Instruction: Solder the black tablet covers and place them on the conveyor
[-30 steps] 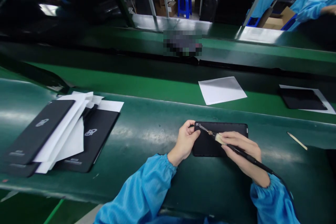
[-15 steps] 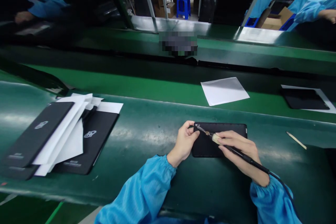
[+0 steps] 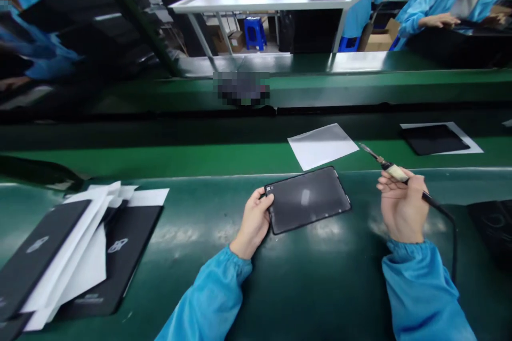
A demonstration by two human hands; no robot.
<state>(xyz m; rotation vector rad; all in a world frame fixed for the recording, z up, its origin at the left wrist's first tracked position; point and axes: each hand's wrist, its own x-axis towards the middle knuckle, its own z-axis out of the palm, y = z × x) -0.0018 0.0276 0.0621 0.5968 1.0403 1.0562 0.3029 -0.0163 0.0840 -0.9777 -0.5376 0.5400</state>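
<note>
My left hand (image 3: 256, 221) pinches the left corner of a thin black tablet-like panel (image 3: 294, 210), thumb on its face. The panel is tilted a little over the green bench, and a pale reflection lies across it. In my right hand (image 3: 404, 205) is a soldering iron (image 3: 394, 170), gripped near its pale collar. Its metal tip points up and to the left, well apart from the panel. A black cord runs from the iron down past my right wrist.
To the left lie several black panels (image 3: 132, 256) with white sheets (image 3: 80, 261) between them. A white sheet (image 3: 322, 146) rests on the green strip ahead; another dark panel (image 3: 438, 138) lies on paper at right. A black object (image 3: 492, 224) stands at the right edge. Co-workers in blue sit beyond.
My right hand has moved right and up, taking the iron's tip away from the panel's corner. My left hand has lifted and turned the panel. The view has shifted.
</note>
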